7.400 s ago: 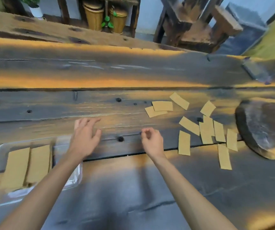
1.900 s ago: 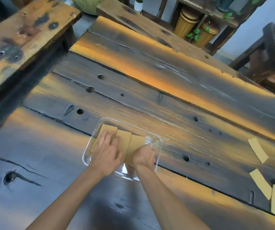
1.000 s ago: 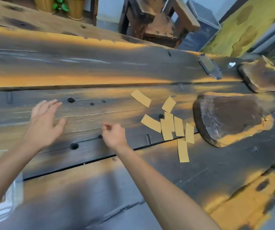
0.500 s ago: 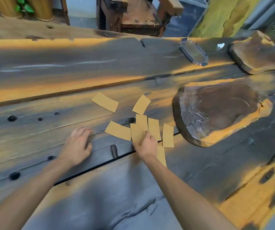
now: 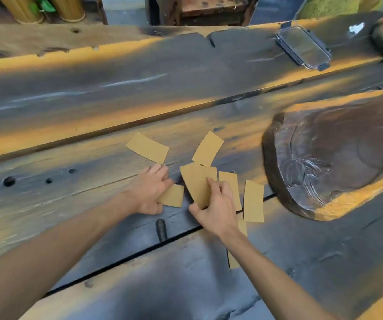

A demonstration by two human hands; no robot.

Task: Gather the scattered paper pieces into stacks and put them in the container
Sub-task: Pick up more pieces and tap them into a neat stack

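Now right hand (image 5: 216,210) pinches a tan paper piece (image 5: 197,184) by its near edge; left hand (image 5: 149,192) presses flat on another piece (image 5: 172,195). More lie beyond and right of hands. Likely light, thin, slippery: lift by edges.

No legible text, labels, brands or numbers anywhere; paper pieces (image 5: 147,147) by the hands are blank.

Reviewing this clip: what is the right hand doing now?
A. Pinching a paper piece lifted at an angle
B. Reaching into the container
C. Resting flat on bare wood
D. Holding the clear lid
A: the right hand pinches a tan paper piece between thumb and fingers, tilted up above the other pieces.
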